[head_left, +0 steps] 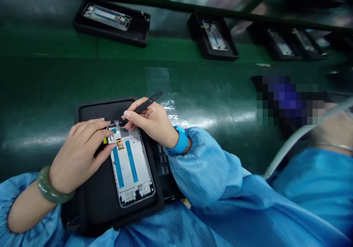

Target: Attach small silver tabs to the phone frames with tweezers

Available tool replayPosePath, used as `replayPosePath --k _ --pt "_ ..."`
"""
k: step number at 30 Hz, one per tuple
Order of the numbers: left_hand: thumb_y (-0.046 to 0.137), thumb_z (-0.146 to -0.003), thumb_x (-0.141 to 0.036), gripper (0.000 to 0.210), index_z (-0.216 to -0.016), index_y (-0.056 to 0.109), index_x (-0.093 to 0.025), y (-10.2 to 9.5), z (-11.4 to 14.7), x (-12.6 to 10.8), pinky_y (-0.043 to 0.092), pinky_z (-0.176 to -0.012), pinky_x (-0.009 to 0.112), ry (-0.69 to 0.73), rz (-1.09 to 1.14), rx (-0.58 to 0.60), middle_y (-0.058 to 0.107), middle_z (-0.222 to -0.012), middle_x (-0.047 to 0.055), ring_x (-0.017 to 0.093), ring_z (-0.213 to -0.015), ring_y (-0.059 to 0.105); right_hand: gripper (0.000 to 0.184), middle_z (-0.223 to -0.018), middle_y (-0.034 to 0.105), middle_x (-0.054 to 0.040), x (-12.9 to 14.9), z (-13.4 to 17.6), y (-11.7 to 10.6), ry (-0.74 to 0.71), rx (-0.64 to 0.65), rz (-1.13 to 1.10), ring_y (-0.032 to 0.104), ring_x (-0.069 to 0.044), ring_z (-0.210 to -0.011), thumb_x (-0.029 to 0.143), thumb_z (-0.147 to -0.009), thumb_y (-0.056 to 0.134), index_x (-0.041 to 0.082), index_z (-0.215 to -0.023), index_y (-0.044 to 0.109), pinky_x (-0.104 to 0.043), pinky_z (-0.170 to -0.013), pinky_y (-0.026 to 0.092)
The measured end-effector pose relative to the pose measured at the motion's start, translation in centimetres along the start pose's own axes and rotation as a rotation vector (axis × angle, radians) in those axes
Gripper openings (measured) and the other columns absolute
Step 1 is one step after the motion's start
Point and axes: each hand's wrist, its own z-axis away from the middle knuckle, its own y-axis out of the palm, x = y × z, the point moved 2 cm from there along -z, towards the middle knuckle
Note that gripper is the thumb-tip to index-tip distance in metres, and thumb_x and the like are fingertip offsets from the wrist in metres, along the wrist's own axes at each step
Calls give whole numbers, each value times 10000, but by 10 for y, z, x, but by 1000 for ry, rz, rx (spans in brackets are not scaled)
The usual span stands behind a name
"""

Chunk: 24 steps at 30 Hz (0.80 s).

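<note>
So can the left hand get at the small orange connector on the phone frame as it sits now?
Probably yes. The left hand already rests on the phone frame, fingertips beside the orange connector. Nothing covers it; the right hand works its black tool just above.

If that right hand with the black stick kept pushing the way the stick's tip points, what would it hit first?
Probably the silver phone frame: the right hand aims the slim black stylus down-left, tip apparently at the frame's top edge, close to the left hand's fingertips.

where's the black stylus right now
In the head view the stylus is held in the right hand, just left of centre, its tip on the top end of the phone frame in the black tray.
</note>
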Motion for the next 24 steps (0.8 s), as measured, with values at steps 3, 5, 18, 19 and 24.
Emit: replayPosePath --k 3,5,18,19,24 --pt "545 -852 -316 249 -1074 533 -204 0 0 0 395 -959 433 1 -8 0 582 -1171 71 239 -1175 486 261 -573 605 47 0 4 0 -14 18 59 647 -97 -548 351 -707 707 164 -778 539 -199 -539 558" --pt "551 -848 -320 253 -1072 534 -204 -1 1 -1 397 -957 433 2 -7 6 587 -1165 70 242 -1177 487 244 -581 612 46 0 6 -1 -18 24 99 655 -101 -561 349 -726 692 169 -790 539 -204 -554 558" --pt "547 -846 -324 268 -1074 538 -184 -3 1 -2 397 -958 445 24 1 14 580 -1162 82 260 -1182 483 217 -621 640 36 2 9 -2 -76 40 306 655 -113 -602 371 -766 648 193 -832 542 -221 -582 520" --pt "547 -846 -324 268 -1073 539 -182 -3 1 -2 397 -958 445 26 2 13 580 -1161 83 260 -1183 482 214 -624 640 36 2 9 -2 -81 40 317 653 -113 -602 369 -768 647 194 -833 542 -221 -583 517" --pt "545 -848 -321 267 -1074 544 -179 -4 0 -3 401 -960 449 14 3 20 584 -1163 84 266 -1181 486 181 -640 642 38 2 10 -2 -118 36 359 645 -108 -611 343 -781 639 200 -839 545 -222 -604 509"
